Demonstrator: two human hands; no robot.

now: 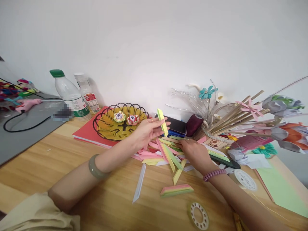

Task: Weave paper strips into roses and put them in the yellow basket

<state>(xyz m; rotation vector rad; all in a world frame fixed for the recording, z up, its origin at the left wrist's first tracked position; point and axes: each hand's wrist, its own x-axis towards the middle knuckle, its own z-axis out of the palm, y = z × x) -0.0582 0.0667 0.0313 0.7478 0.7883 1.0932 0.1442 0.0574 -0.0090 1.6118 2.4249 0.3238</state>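
Note:
Raised over the pile, my left hand (154, 128) is closed on a folded yellow-green paper strip (163, 122) held between thumb and fingers. My right hand (193, 151) reaches down at the back right of a loose heap of folded paper strips (166, 154) in pink, yellow, green and white. Its fingertips point into the heap and are partly hidden, so I cannot tell if they grip a strip. A small stack of pink and green folded strips (176, 190) lies apart in front. One white strip (139, 184) sits alone to its left.
A yellow basket (106, 125) with two paper flowers stands on a red book (84, 131). Two bottles (69, 93) are at left, near a pink glue gun (28, 104). Behind are a phone (174, 124) and paper flowers on sticks. Tape rolls (244, 179) lie right.

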